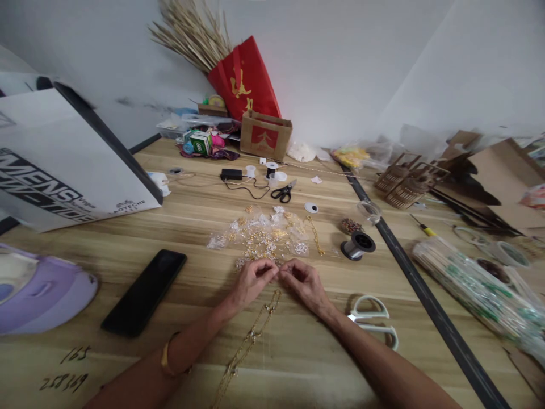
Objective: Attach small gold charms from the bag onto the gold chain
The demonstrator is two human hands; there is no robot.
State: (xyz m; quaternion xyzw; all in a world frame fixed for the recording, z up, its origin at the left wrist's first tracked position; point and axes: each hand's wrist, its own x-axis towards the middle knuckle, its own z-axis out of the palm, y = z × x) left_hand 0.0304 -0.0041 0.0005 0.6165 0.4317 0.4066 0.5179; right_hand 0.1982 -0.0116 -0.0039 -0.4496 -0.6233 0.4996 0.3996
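Observation:
My left hand (255, 279) and my right hand (303, 282) meet fingertip to fingertip over the table, both in a pinch. What sits between the fingers is too small to make out. Just below them a gold chain (254, 332) with small clear stones runs down toward me; whether it joins my fingers cannot be seen. Right beyond my fingertips lies a spread of gold and clear beads and charms (264, 241), some in small clear bags. A short gold chain (315, 236) lies to the right of this pile.
White-handled scissors (370, 315) lie beside my right forearm, black scissors (284, 192) farther back. A wire spool (358, 245) stands at right, near a dark strip (417, 278). At left are a phone (145, 292), a purple device (46, 289) and a white box (72, 159).

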